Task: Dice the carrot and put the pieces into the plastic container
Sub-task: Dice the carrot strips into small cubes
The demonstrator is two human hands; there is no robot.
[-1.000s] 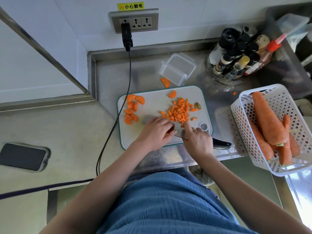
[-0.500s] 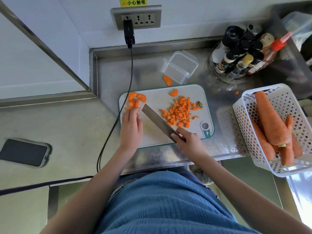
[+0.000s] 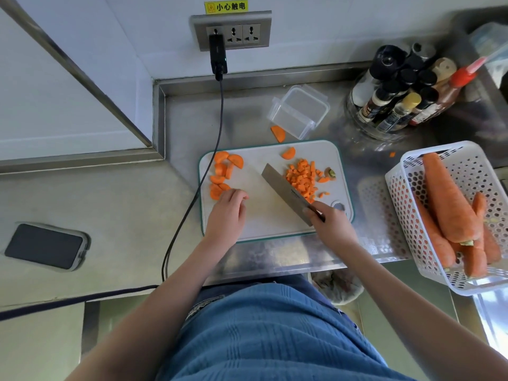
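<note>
On the cutting board point(image 3: 264, 215), the left hand point(image 3: 226, 213) curls its grip at the carrot slices point(image 3: 222, 174). The right hand point(image 3: 331, 224) clasps the cleaver point(image 3: 286, 192) beside the diced carrot point(image 3: 302, 178). The plastic container point(image 3: 299, 111) holds nothing; the white basket point(image 3: 406, 204) holds whole carrots point(image 3: 448, 199).

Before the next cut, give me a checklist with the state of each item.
1. Knife held: ok, right hand grips the handle.
2. Slices within reach: ok, left hand is at the pile, fingers curled on one.
3. Bare board for cutting: ok, clear patch between slices and dice.
4. Blade away from left fingers: ok, a gap shows.
5. Container ready: cannot tell, it looks tipped and empty.
6. Strays: not ok, a slice lies off the board.
</note>
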